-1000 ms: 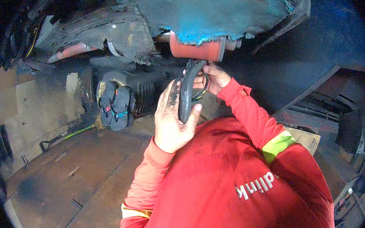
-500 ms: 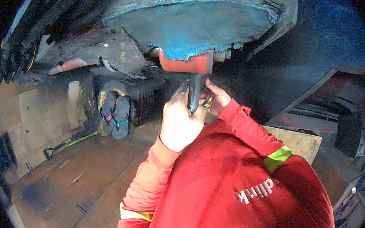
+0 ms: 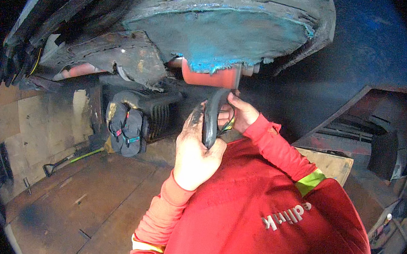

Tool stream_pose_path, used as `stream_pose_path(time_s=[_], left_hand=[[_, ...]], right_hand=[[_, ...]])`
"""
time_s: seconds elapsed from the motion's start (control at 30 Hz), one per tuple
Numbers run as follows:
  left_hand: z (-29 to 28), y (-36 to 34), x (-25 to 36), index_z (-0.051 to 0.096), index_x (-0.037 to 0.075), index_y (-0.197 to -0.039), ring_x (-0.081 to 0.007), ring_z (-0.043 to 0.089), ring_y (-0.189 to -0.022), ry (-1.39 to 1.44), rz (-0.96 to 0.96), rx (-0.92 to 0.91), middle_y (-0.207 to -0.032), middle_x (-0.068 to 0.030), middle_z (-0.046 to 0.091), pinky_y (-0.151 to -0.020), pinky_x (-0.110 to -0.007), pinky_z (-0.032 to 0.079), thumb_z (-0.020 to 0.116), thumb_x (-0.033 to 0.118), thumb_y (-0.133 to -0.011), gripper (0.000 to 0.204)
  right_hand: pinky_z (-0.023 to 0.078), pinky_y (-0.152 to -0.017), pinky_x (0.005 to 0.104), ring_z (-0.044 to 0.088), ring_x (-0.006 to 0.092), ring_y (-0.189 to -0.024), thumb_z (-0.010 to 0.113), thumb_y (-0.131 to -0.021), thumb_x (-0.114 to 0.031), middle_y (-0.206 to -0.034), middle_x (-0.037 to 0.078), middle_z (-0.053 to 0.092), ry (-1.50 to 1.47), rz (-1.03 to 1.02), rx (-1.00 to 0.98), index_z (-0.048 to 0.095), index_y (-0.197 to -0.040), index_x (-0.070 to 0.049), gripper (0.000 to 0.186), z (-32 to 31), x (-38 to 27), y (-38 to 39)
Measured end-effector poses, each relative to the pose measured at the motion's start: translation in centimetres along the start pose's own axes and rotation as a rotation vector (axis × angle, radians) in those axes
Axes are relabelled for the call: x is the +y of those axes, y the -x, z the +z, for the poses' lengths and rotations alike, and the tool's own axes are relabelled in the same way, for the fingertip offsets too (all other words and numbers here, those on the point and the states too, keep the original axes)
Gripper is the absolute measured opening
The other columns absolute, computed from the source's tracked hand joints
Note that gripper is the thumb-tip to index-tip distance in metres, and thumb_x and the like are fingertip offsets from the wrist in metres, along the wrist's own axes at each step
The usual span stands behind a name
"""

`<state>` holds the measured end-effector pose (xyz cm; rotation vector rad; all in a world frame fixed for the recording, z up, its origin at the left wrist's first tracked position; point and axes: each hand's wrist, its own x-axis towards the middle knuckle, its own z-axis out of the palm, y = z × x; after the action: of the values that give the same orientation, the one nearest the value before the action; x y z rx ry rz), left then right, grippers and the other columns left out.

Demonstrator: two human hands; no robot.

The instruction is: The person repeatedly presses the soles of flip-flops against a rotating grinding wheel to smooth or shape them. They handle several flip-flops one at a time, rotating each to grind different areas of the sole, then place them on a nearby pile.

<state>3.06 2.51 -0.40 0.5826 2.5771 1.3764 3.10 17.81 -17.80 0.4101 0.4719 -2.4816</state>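
Both my hands grip a black flip-flop (image 3: 210, 123), held upright with its sole edge toward a red-orange sanding drum (image 3: 208, 77). Its top end is at the drum's lower side; whether they touch I cannot tell. My left hand (image 3: 196, 150) wraps the lower left side, its fingers blackened with dust. From the right, my right hand (image 3: 244, 112) holds the upper part, thumb on the sole, near the dark strap with a yellow patch. The drum looks blurred, and a dusty blue cloth cover (image 3: 221, 36) hangs over its upper part.
A stack of dark flip-flops (image 3: 127, 127) with coloured straps lies left beyond my hands. A green-handled tool (image 3: 85, 155) rests by the board wall. Black hoses (image 3: 52, 26) hang upper left. A blue panel (image 3: 371, 40) and a metal opening (image 3: 358, 126) stand right.
The flip-flop has dropped slightly and turned, showing more of its curved side. My left hand has moved down with it; my right hand keeps its hold. The view has shifted a little.
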Motion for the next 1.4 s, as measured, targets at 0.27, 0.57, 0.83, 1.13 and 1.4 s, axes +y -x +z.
stream_pose_path(time_s=[0.27,0.57,0.83,1.13,1.4], left_hand=[[0.2,-1.8,-0.7,0.049,-0.007,-0.129,-0.0275,0.069,-0.101,0.255,-0.137,-0.181,-0.113,-0.0175,0.067,-0.090,-0.036,0.053,0.062,-0.001,-0.079,0.052],[-0.7,-0.8,0.3,0.052,-0.005,-0.127,-0.0287,0.067,-0.105,0.272,-0.141,-0.157,-0.111,-0.0167,0.068,-0.095,-0.037,0.050,0.051,-0.005,-0.075,0.051],[-1.0,-1.6,0.0,0.047,-0.005,-0.134,-0.0323,0.065,-0.109,0.280,-0.315,-0.197,-0.116,-0.0193,0.065,-0.100,-0.038,0.047,0.052,-0.003,-0.075,0.059],[-3.0,0.5,0.8,0.044,-0.007,-0.137,-0.0297,0.058,-0.119,0.142,-0.154,-0.188,-0.125,-0.0213,0.061,-0.108,-0.038,0.039,0.052,-0.006,-0.073,0.065],[-2.5,-0.8,0.3,0.043,-0.004,-0.140,-0.0262,0.058,-0.120,0.332,-0.306,-0.211,-0.129,-0.0185,0.059,-0.105,-0.036,0.042,0.048,-0.007,-0.075,0.065]], right_hand=[[0.051,-0.091,0.0442,0.066,0.0268,-0.101,0.060,-0.095,-0.046,-0.115,0.010,0.065,-0.040,-0.008,0.083,0.056,-0.128,-0.015,0.045,0.3,0.0,0.6],[0.055,-0.082,0.0425,0.067,0.0229,-0.094,0.059,-0.097,-0.040,-0.113,0.006,0.068,0.040,-0.017,0.079,0.061,-0.123,-0.016,0.035,1.1,-0.8,1.2],[0.052,-0.088,0.0410,0.065,0.0233,-0.102,0.057,-0.099,-0.035,-0.118,0.006,0.066,-0.038,-0.043,0.096,0.059,-0.125,-0.011,0.035,1.2,-0.5,0.9],[0.052,-0.080,0.0362,0.064,0.0165,-0.088,0.064,-0.096,-0.036,-0.109,0.002,0.067,-0.048,-0.093,-0.045,0.060,-0.121,-0.014,0.034,2.5,0.3,1.7],[0.051,-0.094,0.0471,0.063,0.0256,-0.109,0.060,-0.097,-0.038,-0.124,0.008,0.065,0.022,-0.065,0.010,0.055,-0.131,-0.011,0.044,3.5,-1.3,1.7]])
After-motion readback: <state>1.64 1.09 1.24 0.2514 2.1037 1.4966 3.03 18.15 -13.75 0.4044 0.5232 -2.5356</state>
